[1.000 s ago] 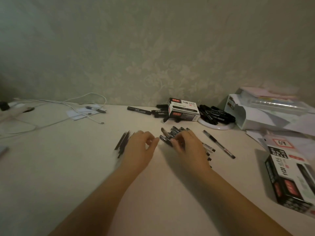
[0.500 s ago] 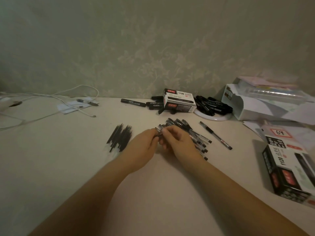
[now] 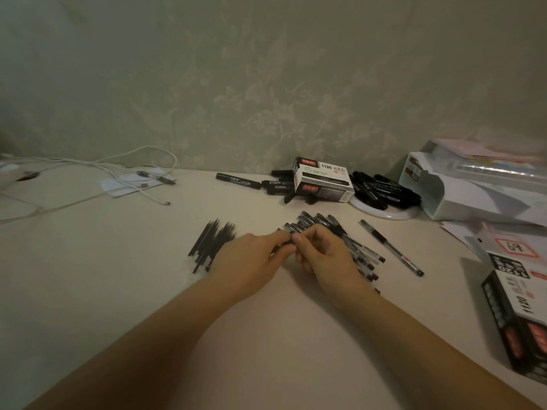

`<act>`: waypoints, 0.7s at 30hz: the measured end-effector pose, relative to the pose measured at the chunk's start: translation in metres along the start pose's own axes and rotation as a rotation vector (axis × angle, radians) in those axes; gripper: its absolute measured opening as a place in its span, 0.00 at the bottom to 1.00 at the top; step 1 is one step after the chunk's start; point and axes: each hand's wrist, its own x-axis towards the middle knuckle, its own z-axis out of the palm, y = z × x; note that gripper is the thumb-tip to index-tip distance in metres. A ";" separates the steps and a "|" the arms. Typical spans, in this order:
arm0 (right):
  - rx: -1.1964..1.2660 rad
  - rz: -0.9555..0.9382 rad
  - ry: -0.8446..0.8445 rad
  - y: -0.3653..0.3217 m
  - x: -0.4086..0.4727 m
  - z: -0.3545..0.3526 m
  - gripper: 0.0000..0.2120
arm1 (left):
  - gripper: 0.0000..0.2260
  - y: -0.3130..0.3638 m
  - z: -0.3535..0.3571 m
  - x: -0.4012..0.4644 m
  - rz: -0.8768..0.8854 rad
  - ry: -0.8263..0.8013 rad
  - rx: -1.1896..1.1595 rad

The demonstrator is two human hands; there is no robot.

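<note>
— Fingers [image 3: 306,237], both hands?
— Head view, item 1: left hand [image 3: 251,261] and right hand [image 3: 328,258], fingertips curled and meeting, pinching one gel pen [image 3: 287,244] between them.
— Location?
— Over the table [image 3: 266,335], at the left edge of the gel pen pile [image 3: 365,253]; refill bundle [image 3: 211,244] lies beside the left hand.

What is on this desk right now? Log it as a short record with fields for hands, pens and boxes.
left hand: pinches a pen at its fingertips
right hand: pinches the same pen
pen pile: clear-barrelled, partly under the right hand
refills: dark bundle left of the left hand
loose pen: alone, right of the pile
rear box: marked 1120, by the wall
near box: at the right, nearest the person
markers: black, heaped on a white plate
</note>
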 end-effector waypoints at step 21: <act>-0.892 -0.478 0.065 0.010 0.004 0.006 0.02 | 0.05 -0.010 -0.013 0.002 -0.095 -0.030 -0.033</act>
